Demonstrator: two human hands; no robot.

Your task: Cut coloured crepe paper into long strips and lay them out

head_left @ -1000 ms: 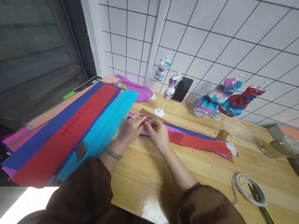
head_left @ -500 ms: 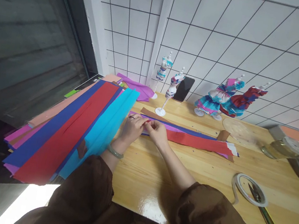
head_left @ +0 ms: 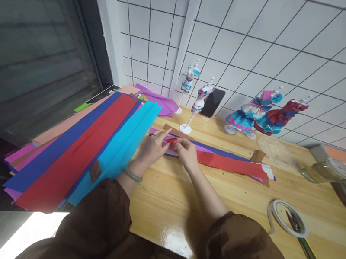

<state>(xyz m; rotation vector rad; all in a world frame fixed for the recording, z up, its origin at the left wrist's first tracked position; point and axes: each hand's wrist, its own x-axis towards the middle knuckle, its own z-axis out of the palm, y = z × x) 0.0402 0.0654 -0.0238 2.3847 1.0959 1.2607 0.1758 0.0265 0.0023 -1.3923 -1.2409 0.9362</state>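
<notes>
My left hand (head_left: 155, 145), with a bracelet at the wrist, pinches a small red piece of crepe paper (head_left: 171, 140) between thumb and fingers. From the other side my right hand (head_left: 188, 153) has its thumb and fingertips closed on the same piece. To the right of that hand a long red crepe paper strip (head_left: 230, 163) lies flat, and whether the pinched piece is its end is hidden by my fingers. Under it are purple, blue and brown strips (head_left: 214, 147). White shows at the red strip's right end.
Crepe paper sheets (head_left: 67, 152) are piled at the left. Two small mannequins (head_left: 198, 103) and a phone (head_left: 213, 102) stand behind my hands. Two mannequins in paper dresses (head_left: 251, 111) are farther right. A tape roll (head_left: 304, 231), thread snips (head_left: 310, 253) and a glass jar (head_left: 331, 170) are at the right.
My hands have moved slightly apart, the right one a little to the right. More of the red paper shows between them, and my left fingers are less curled.
</notes>
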